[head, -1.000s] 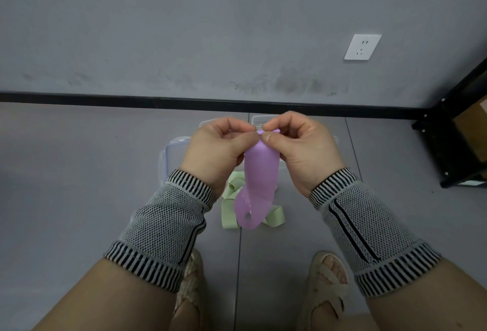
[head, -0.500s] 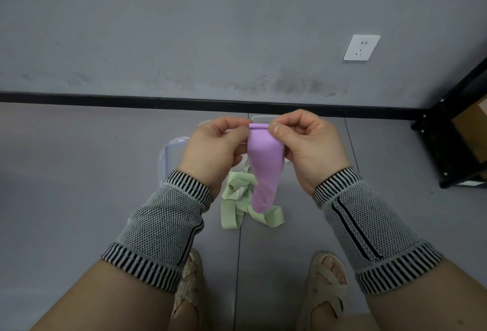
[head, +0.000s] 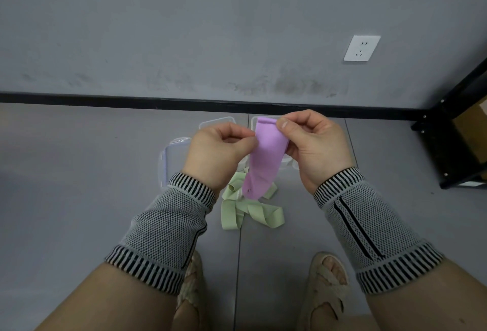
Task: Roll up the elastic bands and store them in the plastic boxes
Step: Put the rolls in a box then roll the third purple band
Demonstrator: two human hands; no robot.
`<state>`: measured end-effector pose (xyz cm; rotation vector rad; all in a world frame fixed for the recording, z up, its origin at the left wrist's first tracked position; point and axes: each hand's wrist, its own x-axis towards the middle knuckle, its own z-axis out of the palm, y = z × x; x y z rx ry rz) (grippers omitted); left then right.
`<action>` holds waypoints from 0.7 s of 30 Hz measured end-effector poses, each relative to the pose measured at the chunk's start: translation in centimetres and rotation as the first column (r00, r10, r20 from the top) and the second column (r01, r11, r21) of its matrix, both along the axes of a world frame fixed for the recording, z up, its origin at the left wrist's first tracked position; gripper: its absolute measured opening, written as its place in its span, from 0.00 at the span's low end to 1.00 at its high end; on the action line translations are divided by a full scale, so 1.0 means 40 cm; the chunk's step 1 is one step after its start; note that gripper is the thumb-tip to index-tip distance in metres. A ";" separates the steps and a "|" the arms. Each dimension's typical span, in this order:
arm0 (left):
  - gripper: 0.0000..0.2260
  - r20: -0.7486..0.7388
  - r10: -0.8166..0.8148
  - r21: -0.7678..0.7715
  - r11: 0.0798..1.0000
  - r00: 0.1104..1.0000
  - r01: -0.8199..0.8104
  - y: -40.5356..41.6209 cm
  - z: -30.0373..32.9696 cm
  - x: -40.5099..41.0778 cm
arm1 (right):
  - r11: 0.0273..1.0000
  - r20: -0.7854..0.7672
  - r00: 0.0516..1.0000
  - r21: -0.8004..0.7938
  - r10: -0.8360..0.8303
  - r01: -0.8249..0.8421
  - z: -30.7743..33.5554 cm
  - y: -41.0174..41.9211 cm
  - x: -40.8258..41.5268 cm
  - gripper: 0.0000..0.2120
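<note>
Your left hand [head: 218,151] and right hand [head: 313,146] pinch the purple band [head: 264,156], barely rolled at its top, above the plastic boxes [head: 172,162]; the green band [head: 250,212] lies loose just before them, nothing visibly stored.

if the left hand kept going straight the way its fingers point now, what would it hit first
Most likely the purple band: the left hand has its fingertips pointing rightward and already pinching the band's edge. Just past it is the right hand, which grips the band's rolled top. Depth between the hands is hard to judge.
</note>
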<state>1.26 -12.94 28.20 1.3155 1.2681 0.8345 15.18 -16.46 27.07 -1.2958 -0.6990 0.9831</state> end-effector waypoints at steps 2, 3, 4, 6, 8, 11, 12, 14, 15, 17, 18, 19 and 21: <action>0.06 -0.016 -0.003 0.016 1.000 1.000 0.003 0.002 -0.003 0.001 | 1.000 0.003 1.000 0.000 -0.002 0.002 0.001 0.000 0.000 0.07; 0.06 -0.022 -0.003 0.023 1.000 1.000 0.004 0.002 -0.004 0.002 | 1.000 0.001 1.000 0.001 0.000 0.000 0.002 0.000 0.000 0.07; 0.06 -0.029 0.000 0.030 1.000 1.000 0.001 0.002 -0.004 0.003 | 1.000 -0.001 1.000 0.001 0.003 -0.003 0.003 0.000 0.000 0.07; 0.06 -0.043 0.013 0.047 0.999 0.999 -0.011 0.003 -0.005 0.003 | 1.000 0.003 1.000 -0.003 0.007 -0.007 0.004 -0.002 -0.001 0.07; 0.06 -0.056 0.028 0.059 0.998 0.998 -0.024 0.003 -0.006 0.005 | 1.000 0.007 1.000 -0.007 0.008 -0.007 0.005 -0.003 -0.002 0.07; 0.06 -0.076 0.040 0.070 0.997 0.996 -0.034 0.003 -0.007 0.006 | 1.000 0.007 1.000 0.005 0.002 -0.002 0.007 -0.002 -0.004 0.08; 0.06 -0.079 0.039 0.074 0.997 0.996 -0.034 0.003 -0.007 0.007 | 1.000 0.007 1.000 0.009 0.000 0.000 0.009 -0.003 -0.004 0.08; 0.06 -0.077 0.032 0.078 0.997 0.996 -0.026 0.001 -0.005 0.008 | 1.000 0.006 1.000 0.014 -0.003 0.003 0.010 -0.003 -0.003 0.07; 0.06 -0.066 0.027 0.072 0.997 0.997 -0.022 0.001 -0.004 0.008 | 1.000 0.005 1.000 0.016 -0.006 0.006 0.010 -0.004 -0.002 0.07; 0.07 -0.010 0.007 0.047 0.999 1.000 -0.007 0.000 -0.001 0.009 | 1.000 0.008 1.000 0.020 -0.012 0.012 0.009 -0.004 -0.001 0.07; 0.07 0.017 -0.008 0.033 0.999 1.000 0.008 -0.001 0.001 0.009 | 1.000 0.004 1.000 0.022 -0.013 0.013 0.009 -0.004 0.000 0.07; 0.08 0.032 -0.024 0.021 1.000 0.999 0.023 -0.001 0.002 0.009 | 1.000 -0.007 1.000 0.023 -0.012 0.012 0.009 -0.003 0.000 0.07; 0.08 0.038 -0.040 0.003 0.999 0.998 0.040 0.000 0.001 0.010 | 1.000 -0.031 1.000 0.023 -0.004 0.005 0.009 -0.003 0.001 0.07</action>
